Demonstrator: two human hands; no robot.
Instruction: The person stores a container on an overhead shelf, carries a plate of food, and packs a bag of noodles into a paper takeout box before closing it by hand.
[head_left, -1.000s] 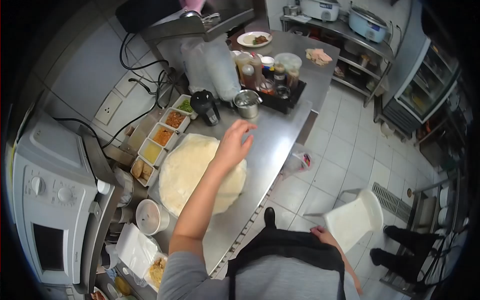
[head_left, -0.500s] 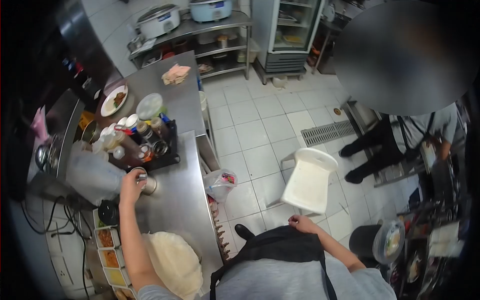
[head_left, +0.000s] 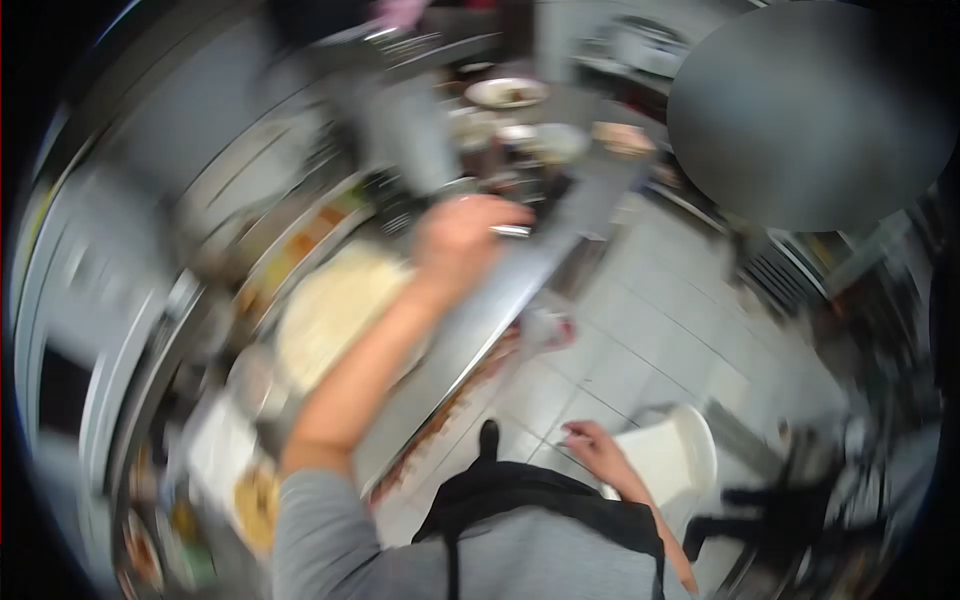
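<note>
My left hand (head_left: 462, 242) is raised over the steel counter (head_left: 505, 305), its fingers closed around a small shiny metal object (head_left: 511, 231). Motion blur hides what kind it is. Below and left of that hand, a large pale round sheet (head_left: 335, 310), like flattened dough, lies on the counter, partly covered by my forearm. A row of food containers (head_left: 300, 245) runs along its far side. My right hand (head_left: 597, 448) hangs low beside my apron near a white plastic chair (head_left: 665, 455), fingers loosely bent and apart, with nothing visible in them.
Blurred bottles and jars (head_left: 510, 160) stand beyond my left hand, with a plate of food (head_left: 507, 93) behind them. A pinkish cloth (head_left: 622, 139) lies farther along the counter. A plastic bag (head_left: 548, 328) hangs by the counter edge above the tiled floor.
The view has swung left and blurred. My left hand has come away from the metal container by the bottles, with a shiny metal object in it. My right hand still hangs low.
</note>
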